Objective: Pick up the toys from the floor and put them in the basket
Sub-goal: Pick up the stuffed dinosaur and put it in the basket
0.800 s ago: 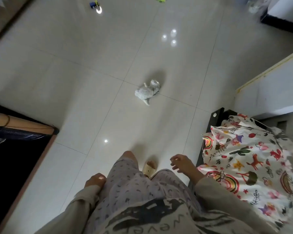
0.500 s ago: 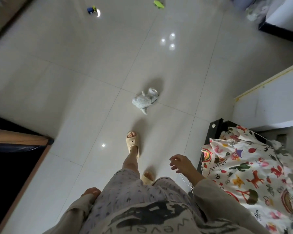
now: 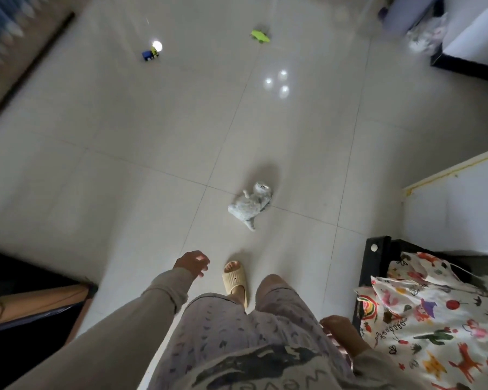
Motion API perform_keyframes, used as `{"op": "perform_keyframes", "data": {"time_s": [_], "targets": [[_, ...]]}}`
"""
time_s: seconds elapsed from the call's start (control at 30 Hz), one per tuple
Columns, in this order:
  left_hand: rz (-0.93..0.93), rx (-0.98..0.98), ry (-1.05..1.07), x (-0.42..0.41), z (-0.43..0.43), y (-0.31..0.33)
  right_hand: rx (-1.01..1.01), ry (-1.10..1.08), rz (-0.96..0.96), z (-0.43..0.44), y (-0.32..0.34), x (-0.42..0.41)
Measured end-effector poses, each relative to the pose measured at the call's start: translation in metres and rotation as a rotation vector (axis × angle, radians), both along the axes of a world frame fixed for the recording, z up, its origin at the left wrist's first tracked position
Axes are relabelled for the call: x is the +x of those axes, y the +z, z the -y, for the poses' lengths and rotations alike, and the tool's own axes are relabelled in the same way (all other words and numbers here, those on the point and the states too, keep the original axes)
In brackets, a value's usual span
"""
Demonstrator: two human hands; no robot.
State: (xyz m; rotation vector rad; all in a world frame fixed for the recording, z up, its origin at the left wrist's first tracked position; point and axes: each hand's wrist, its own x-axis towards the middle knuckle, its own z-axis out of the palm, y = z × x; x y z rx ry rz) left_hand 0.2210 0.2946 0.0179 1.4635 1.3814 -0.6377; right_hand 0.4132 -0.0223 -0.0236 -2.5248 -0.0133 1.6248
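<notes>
Single head view, steeply downward and forward, from standing height over tiled floor (image 3: pixel 152 153).

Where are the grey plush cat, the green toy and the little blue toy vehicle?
grey plush cat (image 3: pixel 250 205), head view, on its body.
green toy (image 3: pixel 260 36), head view, on its middle.
blue toy vehicle (image 3: pixel 150 54), head view, on its body.

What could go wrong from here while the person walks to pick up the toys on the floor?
1. The glossy floor mirrors the lights, and the person wears a loose slipper; a slip seems possible.
2. The plush cat lies just ahead of the feet and could be stepped on or kicked.
3. The green toy and blue toy lie far off and may be missed.
</notes>
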Motion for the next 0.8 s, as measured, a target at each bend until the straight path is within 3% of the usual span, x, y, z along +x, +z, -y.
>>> {"op": "perform_keyframes", "data": {"time_s": [0.03,0.07,0.2,0.37,0.5,0.67,0.8], "targets": [[0.014,0.01,-0.001,0.008,-0.008,0.002,0.012,0.081,0.002,-0.011,0.001,0.004],[0.02,0.014,-0.001,0.014,-0.015,0.003,0.026,0.008,0.024,-0.021,0.002,0.006],[-0.007,-0.008,-0.015,0.026,-0.027,-0.004,0.071,0.061,0.07,-0.064,0.005,0.029],[-0.222,-0.053,-0.079,0.014,-0.022,-0.017,0.077,0.095,-0.054,-0.114,0.021,0.068],[-0.319,-0.131,0.007,0.004,-0.009,-0.02,0.126,0.129,-0.066,-0.149,0.022,0.106],[-0.338,-0.176,0.125,0.024,-0.007,-0.024,0.161,0.068,-0.076,-0.173,0.017,0.151],[-0.246,-0.16,0.184,0.069,-0.026,-0.034,0.097,0.161,-0.097,-0.175,0.004,0.175]]}}
